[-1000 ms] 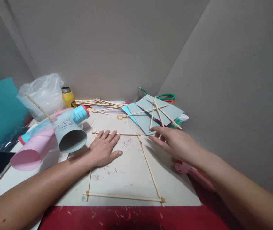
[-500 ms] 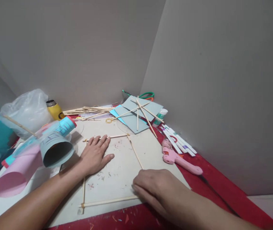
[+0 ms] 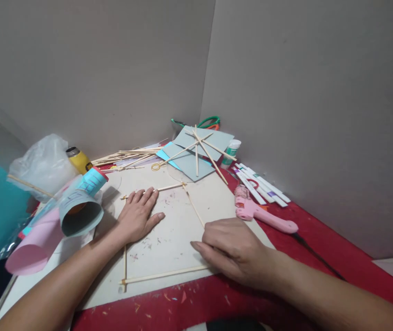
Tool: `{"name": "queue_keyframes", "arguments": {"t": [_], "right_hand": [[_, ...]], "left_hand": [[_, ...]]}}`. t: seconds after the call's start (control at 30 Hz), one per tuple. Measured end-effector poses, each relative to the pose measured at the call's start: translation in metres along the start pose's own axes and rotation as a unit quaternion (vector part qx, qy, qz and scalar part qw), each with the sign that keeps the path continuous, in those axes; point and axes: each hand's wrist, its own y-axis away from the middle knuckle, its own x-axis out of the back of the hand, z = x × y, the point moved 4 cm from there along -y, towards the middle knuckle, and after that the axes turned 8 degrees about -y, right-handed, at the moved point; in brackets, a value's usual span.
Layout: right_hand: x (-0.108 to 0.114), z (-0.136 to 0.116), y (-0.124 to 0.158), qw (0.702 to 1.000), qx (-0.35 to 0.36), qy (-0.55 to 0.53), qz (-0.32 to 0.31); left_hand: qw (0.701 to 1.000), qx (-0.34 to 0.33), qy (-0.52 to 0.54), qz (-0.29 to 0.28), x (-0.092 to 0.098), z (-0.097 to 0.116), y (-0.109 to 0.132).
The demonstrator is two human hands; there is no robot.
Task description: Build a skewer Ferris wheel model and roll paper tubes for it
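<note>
A four-sided frame of thin wooden sticks, its visible corners bound with yellowish ties, lies on a pale board. My left hand rests flat over the frame's far left corner, its fingers stretched out across the far stick and the thumb apart. At the near right corner my right hand is curled closed, with two sticks of the frame running in under it. The fingers and palm hide that corner, so the exact grip does not show.
Rolled paper tubes, a plastic bag and a yellow bottle stand left. Loose sticks and grey paper sheets lie behind. A pink glue gun, white strips and a white-capped bottle are on the right.
The view has shifted slightly. My right hand stays at the near right corner, its thumb now more apart from the curled fingers. The left hand keeps its place on the frame.
</note>
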Motion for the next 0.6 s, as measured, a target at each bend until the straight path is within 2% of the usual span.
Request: {"name": "queue_keyframes", "arguments": {"t": [0.13, 0.27, 0.47, 0.6], "right_hand": [[0.006, 0.004, 0.001, 0.999, -0.002, 0.008, 0.047], [0.008, 0.011, 0.0, 0.998, -0.014, 0.02, 0.064], [0.006, 0.02, 0.0, 0.997, -0.029, 0.041, 0.056], [0.003, 0.026, 0.002, 0.996, -0.068, 0.049, 0.039]], "left_hand": [[1.0, -0.003, 0.001, 0.0, 0.0, 0.0, 0.001], [1.0, -0.003, 0.009, 0.0, -0.001, 0.0, 0.002], [1.0, -0.004, 0.014, 0.008, -0.001, 0.0, 0.002], [1.0, 0.002, 0.012, 0.0, -0.001, 0.0, 0.002]]}}
